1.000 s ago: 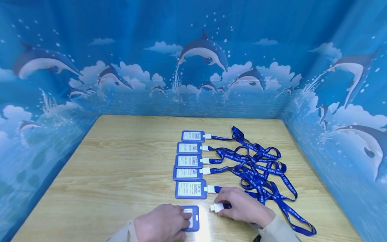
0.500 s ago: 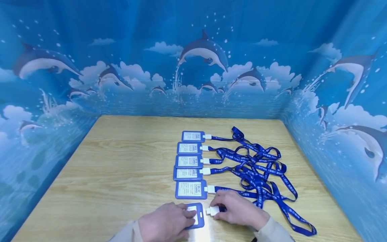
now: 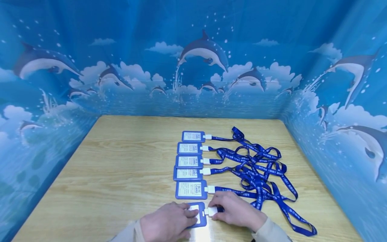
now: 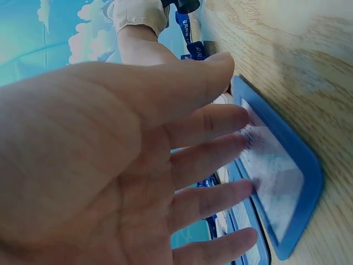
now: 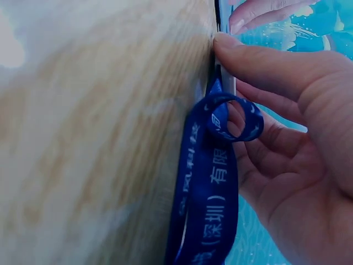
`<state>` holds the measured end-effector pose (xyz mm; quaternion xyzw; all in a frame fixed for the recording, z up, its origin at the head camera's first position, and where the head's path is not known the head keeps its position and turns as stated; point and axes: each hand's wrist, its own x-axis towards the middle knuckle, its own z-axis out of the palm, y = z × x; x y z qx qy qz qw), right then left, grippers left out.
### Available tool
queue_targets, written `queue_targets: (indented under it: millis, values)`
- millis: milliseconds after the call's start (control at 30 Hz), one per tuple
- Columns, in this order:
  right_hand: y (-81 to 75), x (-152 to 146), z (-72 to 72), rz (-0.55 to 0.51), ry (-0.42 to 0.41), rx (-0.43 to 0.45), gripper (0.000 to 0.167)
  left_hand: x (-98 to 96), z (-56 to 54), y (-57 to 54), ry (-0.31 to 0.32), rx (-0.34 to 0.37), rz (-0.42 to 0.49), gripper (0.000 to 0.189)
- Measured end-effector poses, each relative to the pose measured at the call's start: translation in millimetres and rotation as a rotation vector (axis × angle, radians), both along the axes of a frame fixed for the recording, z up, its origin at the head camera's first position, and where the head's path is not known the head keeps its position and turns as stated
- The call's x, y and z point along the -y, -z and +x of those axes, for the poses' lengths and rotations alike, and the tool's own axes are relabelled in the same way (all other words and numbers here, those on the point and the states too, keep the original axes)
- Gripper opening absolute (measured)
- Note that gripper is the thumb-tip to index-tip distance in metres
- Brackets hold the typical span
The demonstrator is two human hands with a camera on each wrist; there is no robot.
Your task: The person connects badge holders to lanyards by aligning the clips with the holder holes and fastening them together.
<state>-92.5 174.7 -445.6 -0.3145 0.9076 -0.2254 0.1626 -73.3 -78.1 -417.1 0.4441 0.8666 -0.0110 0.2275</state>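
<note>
Fingertips of my left hand (image 3: 169,221) rest on a blue card holder (image 3: 203,220) lying flat on the table. In the left wrist view that hand's fingers are nearly straight, touching the holder's clear window (image 4: 276,171). Just to the right, my right hand (image 3: 237,210) pinches the white clip (image 3: 212,211) of a blue lanyard between thumb and fingers. The clip's narrow tip is right at the holder's slotted end. White lettering runs along the lanyard strap (image 5: 215,193), which loops below the right hand in the right wrist view.
Beyond the hands, several blue card holders (image 3: 189,190) with white clips lie in a column, two of them overlapping. Their lanyards (image 3: 257,171) tangle together on the right of the wooden table (image 3: 127,161). A dolphin-print curtain (image 3: 193,94) surrounds the table's back and sides.
My left hand has slid the card holder to the right and slightly away from me. The right hand has brought the clip leftward, so its tip now meets the holder's slotted end.
</note>
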Motion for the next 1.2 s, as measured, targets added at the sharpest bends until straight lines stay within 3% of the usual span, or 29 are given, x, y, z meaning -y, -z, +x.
queue_targets:
  millis: [167,567,700,1033,1200]
  values:
    - [2.7,0.7,-0.4,-0.018,-0.004,-0.008,0.028,0.4,-2.4,-0.4,0.01,0.038,-0.011,0.052]
    - [4.5,7.8,0.7,-0.054,-0.006,-0.022,0.032,0.9,2.2,0.9,0.044,-0.119,-0.049,0.053]
    - [2.2,10.1,0.6,-0.052,-0.006,-0.007,0.032,1.6,4.3,0.1,0.047,-0.142,-0.041,0.053]
    - [-0.1,10.4,-0.9,-0.034,-0.008,0.008,0.031,0.1,6.7,-0.4,0.039,-0.154,-0.021,0.049]
    - [1.8,9.2,1.9,-0.034,-0.005,0.019,0.032,-5.4,6.2,-1.6,0.023,-0.128,-0.033,0.047]
